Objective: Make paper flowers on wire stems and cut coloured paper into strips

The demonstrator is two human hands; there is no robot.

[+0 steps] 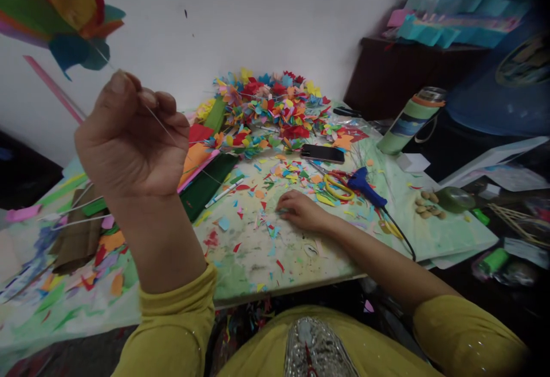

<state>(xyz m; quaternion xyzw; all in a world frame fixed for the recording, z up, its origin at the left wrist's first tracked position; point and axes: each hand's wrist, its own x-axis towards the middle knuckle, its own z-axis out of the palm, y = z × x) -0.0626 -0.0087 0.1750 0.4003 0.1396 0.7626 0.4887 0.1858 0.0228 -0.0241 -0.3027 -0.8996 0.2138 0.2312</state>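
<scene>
Left hand is up high, well above the table's near left corner, closed into a loose fist with thumb and forefinger pressed together on a thin wire. The wire runs up and left out of that pinch to a many-coloured paper flower, which hangs in the air above and to the left of the knuckles. Its other end slants down and right past the fingers toward the table. Right hand is down low near the middle of the table, palm down and fingers lightly bent, fingertips on the paper scraps scattered there. Whether it is pinching one of them I cannot tell, the fingertips hide it. Just right of that hand lie yellow-handled scissors and a blue glue gun (its cord trails off toward the near right edge). A dark phone sits just beyond them. Along the far edge a heap of finished paper flowers is piled up, and a green bottle stands toward the far right corner. A strip of dark green sheet lies below the raised hand, with a white pen beside it.
</scene>
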